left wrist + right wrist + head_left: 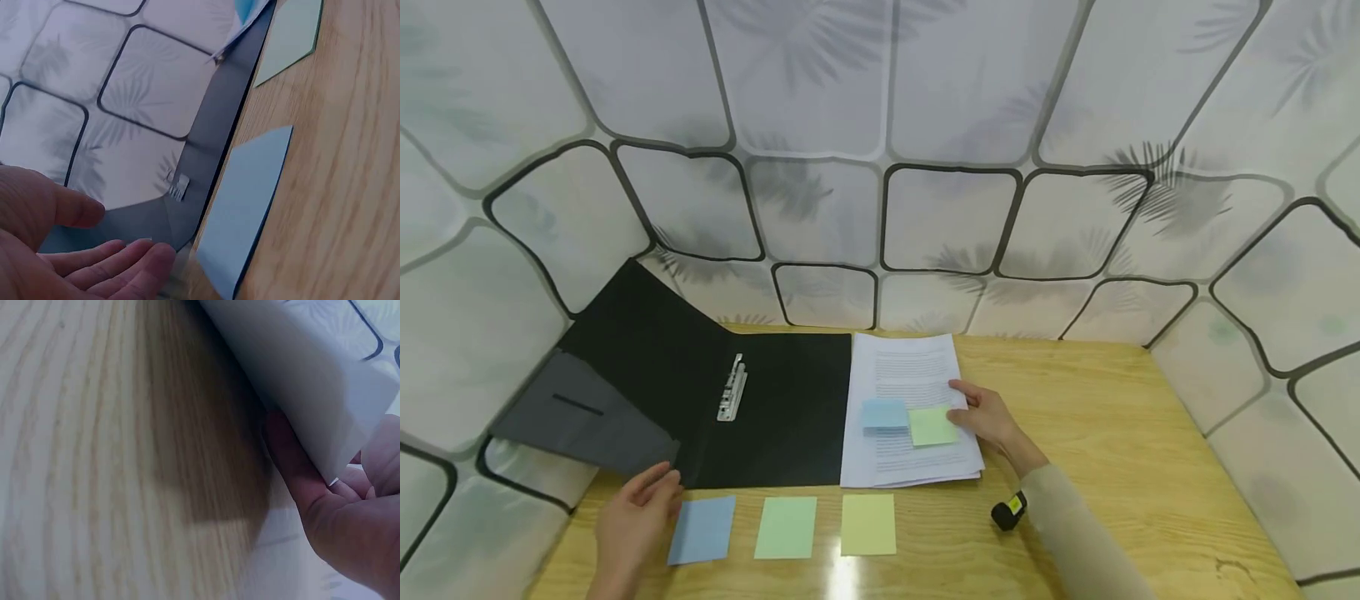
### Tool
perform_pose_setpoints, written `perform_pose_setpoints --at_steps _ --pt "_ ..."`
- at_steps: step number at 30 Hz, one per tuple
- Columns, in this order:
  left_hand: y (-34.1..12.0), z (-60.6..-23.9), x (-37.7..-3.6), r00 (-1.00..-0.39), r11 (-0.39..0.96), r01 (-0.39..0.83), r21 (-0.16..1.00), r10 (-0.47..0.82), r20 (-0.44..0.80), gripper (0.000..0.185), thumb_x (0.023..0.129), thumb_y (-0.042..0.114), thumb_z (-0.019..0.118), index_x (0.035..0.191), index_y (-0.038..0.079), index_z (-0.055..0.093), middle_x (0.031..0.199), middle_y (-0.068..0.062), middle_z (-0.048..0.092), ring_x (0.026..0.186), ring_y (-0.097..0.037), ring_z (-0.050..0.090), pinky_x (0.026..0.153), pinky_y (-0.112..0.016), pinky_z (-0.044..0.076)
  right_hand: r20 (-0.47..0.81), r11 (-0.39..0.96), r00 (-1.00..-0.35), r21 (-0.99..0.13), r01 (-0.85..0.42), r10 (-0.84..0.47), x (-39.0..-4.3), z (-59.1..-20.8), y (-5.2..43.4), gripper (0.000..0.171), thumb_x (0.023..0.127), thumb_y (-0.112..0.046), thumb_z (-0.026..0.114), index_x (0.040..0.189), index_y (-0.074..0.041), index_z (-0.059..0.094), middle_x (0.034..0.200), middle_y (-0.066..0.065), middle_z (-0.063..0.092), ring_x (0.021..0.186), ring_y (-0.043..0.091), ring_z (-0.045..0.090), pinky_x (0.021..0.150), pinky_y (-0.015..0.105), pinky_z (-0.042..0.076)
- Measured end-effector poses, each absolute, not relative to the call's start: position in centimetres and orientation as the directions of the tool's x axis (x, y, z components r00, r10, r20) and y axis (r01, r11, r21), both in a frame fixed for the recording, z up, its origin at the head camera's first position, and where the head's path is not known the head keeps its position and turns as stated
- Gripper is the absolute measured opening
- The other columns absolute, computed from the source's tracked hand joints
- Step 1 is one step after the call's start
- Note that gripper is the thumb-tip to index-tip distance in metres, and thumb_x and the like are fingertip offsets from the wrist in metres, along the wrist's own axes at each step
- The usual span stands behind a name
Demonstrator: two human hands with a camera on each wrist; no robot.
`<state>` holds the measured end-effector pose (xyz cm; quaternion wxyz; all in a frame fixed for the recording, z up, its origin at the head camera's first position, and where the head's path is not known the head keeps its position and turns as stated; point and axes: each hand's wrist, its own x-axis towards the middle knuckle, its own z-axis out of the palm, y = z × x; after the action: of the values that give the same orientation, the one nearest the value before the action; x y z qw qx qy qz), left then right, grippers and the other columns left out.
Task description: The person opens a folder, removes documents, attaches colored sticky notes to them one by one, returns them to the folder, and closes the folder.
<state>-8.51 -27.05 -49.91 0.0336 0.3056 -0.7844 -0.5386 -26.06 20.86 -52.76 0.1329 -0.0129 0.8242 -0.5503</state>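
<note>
The landmark here is the stack of printed sheets (910, 412), lying on the wooden table (1097, 433) with its left long edge touching the right edge of the open black folder (700, 392). The right hand (988, 415) sits at the stack's right edge — in the right wrist view the thumb (294, 465) is tucked under a lifted sheet, the paper's edge curving up over it, so the hand is closed on the top sheet rather than lying flat. On the stack, just left of that hand, a green sticky note (931, 426) and, beside it further left, a blue sticky note (884, 413) nearly meet at their edges.

Below the stack's near edge three loose cards lie in a row, apart from each other: a yellow card (868, 524) straight below the stack, a green card (786, 527) to its left, a blue card (703, 529) left again, under the folder's near edge. The left hand (636, 521) lies far left of the stack, fingers relaxed and spread, holding nothing; its fingertips (156, 253) hover near the folder's near corner and just beside the blue card's left edge.

Right of the stack the table is bare wood up to its far right edge — the widest free stretch. The folder's left cover (602, 375) tilts up against the patterned wall (880, 125), past the table's left edge. A small black device (1009, 510) shows on the right forearm, below the stack's right corner.
</note>
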Motion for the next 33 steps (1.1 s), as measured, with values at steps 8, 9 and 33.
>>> perform_pose_setpoints --at_steps 8,9,33 --pt "-30.1 -50.2 -7.7 -0.699 0.002 -0.35 0.937 -0.666 -0.26 0.072 0.104 0.029 0.066 0.157 -0.01 0.039 0.069 0.033 0.062 0.06 0.016 0.062 0.061 -0.008 0.054 -0.19 0.315 -0.96 -0.942 0.119 -0.207 -26.0 -51.8 20.8 0.067 0.098 -0.002 0.07 0.16 -0.007 0.045 0.147 0.032 0.058 0.113 0.024 0.07 0.083 0.023 0.06" --pt "-30.3 -50.2 -7.8 -0.694 0.002 -0.331 0.944 -0.678 -0.242 0.075 0.104 0.032 0.067 0.16 -0.007 0.036 0.08 0.024 0.072 0.062 0.019 0.06 0.061 -0.005 0.052 -0.189 0.307 -0.959 -0.944 0.118 -0.213 -26.0 -51.8 20.9 0.067 0.098 -0.003 0.07 0.16 -0.007 0.045 0.146 0.032 0.059 0.109 0.022 0.07 0.082 0.022 0.059" --pt "-29.5 -50.5 -9.7 -0.676 -0.142 0.169 0.975 -0.736 0.009 0.025 0.1 -0.003 0.065 0.123 -0.014 0.068 0.07 0.015 0.073 0.055 -0.001 0.071 0.056 -0.016 0.059 -0.188 0.223 -0.957 -0.965 0.137 -0.223 -26.1 -51.3 20.7 0.068 0.099 -0.004 0.07 0.161 -0.012 0.044 0.147 0.029 0.06 0.106 0.017 0.071 0.083 0.022 0.06"
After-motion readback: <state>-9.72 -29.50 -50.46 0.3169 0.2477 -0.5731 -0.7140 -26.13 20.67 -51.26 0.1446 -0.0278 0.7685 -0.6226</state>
